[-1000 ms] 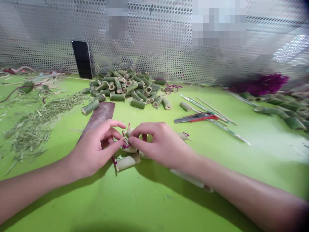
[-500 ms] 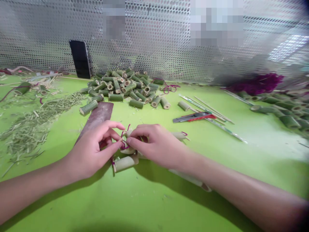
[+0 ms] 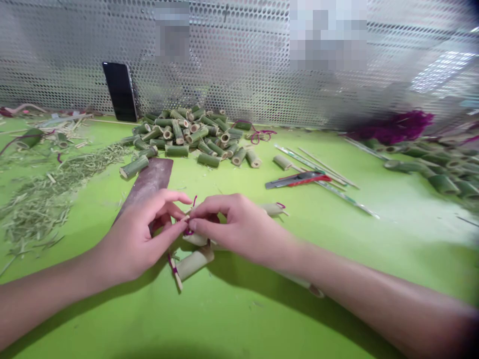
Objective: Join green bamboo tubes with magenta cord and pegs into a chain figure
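My left hand [image 3: 145, 237] is closed in a pinch on the end of a thin wooden stick [image 3: 184, 218]. Touching it fingertip to fingertip, my right hand [image 3: 228, 219] pinches purple yarn [image 3: 189, 232] at the stick; its fingers partly hide the yarn. Below the fingertips lies a peeled pale bamboo tube [image 3: 195, 239], mostly covered. Nearer to me rests another pale bamboo tube [image 3: 195, 263], with a small stick [image 3: 176, 277] tied by purple yarn at its left end. Further pale tubes, one with a purple loop [image 3: 275, 209], show beyond and under my right arm.
A pile of short green bamboo tubes [image 3: 187, 132] lies behind my hands. A brown blade-like slab [image 3: 149, 179] is under the left hand's far side. A utility knife [image 3: 297, 179], sticks, bamboo shavings [image 3: 41, 199], a propped phone [image 3: 120, 92] and purple yarn [image 3: 400, 127] lie around.
The small stick on the nearer tube has swung so its lower end points toward me. Both hands stay pinched together, with slight finger shifts. The whole view has drifted a little.
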`<action>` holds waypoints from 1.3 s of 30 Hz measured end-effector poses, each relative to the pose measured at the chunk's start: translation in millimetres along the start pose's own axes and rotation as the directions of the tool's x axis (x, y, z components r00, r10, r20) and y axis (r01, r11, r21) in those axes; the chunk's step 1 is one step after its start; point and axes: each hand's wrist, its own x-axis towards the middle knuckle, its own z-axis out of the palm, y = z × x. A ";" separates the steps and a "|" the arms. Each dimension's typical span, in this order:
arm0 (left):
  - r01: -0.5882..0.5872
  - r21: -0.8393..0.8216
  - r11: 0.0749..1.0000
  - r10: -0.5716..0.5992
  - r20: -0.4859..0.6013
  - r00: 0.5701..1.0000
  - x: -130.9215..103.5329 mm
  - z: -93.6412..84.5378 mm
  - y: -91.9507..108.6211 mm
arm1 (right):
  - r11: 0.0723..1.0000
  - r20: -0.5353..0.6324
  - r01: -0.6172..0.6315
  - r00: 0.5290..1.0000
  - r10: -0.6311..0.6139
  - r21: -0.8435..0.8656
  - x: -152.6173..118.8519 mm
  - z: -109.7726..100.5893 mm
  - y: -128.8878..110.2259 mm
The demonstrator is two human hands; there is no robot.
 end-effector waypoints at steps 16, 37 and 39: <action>0.054 0.135 0.989 -0.053 -0.009 0.999 -4.7 0.7 10.9 | 0.803 -0.023 0.335 0.917 -0.397 -0.493 -7.5 14.2 6.6; -0.080 0.155 0.985 0.071 0.066 0.995 -8.0 -2.0 15.0 | 0.960 0.260 -0.016 0.964 -0.060 0.280 -1.2 -2.4 1.6; -0.095 0.151 0.984 0.089 0.049 0.995 -8.1 -1.0 14.7 | 0.968 0.259 -0.032 0.965 -0.035 0.251 -2.2 -2.3 0.1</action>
